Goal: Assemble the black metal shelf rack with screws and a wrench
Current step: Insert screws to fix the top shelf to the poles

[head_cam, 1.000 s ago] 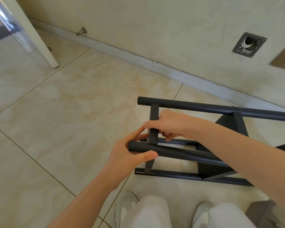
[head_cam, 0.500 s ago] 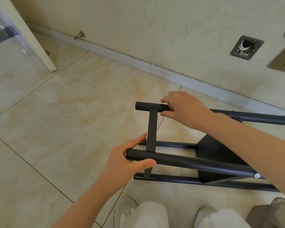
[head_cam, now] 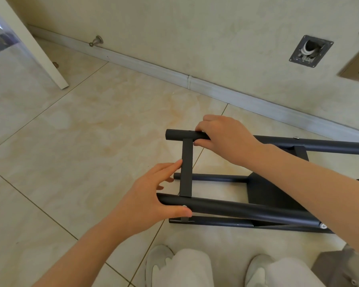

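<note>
The black metal rack (head_cam: 247, 208) lies on its side on the tiled floor, its round tubes running left to right. A flat black crossbar (head_cam: 186, 168) joins the two upper tubes near their left ends. My left hand (head_cam: 151, 195) holds the end of the near tube (head_cam: 236, 209), thumb under it, fingers stretched up against the crossbar. My right hand (head_cam: 222, 137) grips the far tube (head_cam: 179, 135) just right of the crossbar. A black shelf panel (head_cam: 274, 193) sits deeper in the frame. No wrench is in view.
A wall with a white skirting board (head_cam: 174, 73) runs behind the rack. A white door edge (head_cam: 31, 44) stands at the top left, and a door stop (head_cam: 96, 40) juts from the skirting. My shoes (head_cam: 158, 264) are under the rack's near side. A grey cloth (head_cam: 340, 268) lies bottom right.
My right hand left the crossbar and took hold of the far tube. My left hand's fingers stretched up to the crossbar. The rack's far tube end tilted slightly.
</note>
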Demonstrator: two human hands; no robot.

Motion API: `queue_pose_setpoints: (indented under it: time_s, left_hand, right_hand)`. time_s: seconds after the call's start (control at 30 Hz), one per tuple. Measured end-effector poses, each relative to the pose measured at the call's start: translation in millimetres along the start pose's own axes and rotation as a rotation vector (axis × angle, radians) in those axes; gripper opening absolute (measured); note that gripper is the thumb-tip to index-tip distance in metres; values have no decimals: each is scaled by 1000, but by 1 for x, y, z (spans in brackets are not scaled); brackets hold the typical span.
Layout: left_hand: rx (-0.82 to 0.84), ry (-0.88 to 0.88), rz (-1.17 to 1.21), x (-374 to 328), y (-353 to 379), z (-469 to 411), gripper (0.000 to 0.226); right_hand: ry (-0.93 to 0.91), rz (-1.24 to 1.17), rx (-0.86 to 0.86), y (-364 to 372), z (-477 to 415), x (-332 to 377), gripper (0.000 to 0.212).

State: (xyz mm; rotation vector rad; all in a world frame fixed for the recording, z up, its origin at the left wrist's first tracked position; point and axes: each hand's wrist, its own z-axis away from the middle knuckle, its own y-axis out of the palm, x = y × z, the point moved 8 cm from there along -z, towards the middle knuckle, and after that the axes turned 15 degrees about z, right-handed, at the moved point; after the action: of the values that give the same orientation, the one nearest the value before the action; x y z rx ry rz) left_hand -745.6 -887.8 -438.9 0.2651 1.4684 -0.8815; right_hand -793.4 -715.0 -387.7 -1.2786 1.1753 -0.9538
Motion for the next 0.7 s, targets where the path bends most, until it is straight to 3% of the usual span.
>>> queue_pose_setpoints:
  time_s: [0.47, 0.7]
  left_hand:
    - [96, 152, -452, -29, 1, 2, 95]
    - [148, 204, -556, -34, 1, -2, 95]
  right_hand:
    - [35, -50, -103, 0, 7, 1, 29]
    - [-12, -48, -72, 0, 7, 2, 25]
